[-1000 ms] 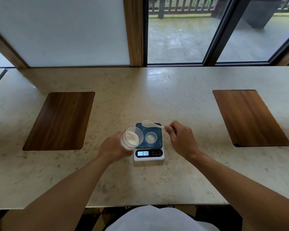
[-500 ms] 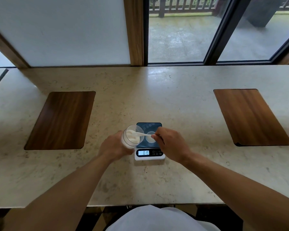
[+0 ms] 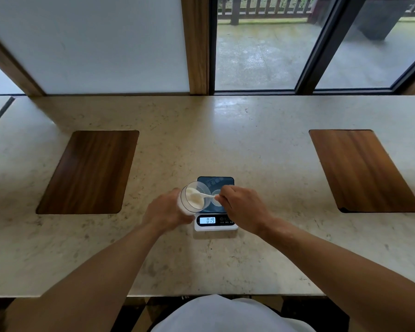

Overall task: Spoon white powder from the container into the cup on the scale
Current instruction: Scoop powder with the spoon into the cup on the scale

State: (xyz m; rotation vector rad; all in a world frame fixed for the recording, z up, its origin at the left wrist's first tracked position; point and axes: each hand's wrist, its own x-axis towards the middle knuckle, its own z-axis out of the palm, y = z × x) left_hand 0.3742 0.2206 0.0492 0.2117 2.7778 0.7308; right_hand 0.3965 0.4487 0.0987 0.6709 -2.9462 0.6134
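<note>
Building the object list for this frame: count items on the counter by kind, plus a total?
Wooden inlay panels: 2 (left, right)
Scale: 1, display reads 019
Clear container of white powder: 1, tilted in the left hand
Small cup on the scale: 1, mostly hidden
White spoon: 1, in the right hand
Total: 6

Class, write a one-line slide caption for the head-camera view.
Left hand tilts a clear plastic container while right hand dips a white plastic spoon in, beside the white digital scale.
</note>
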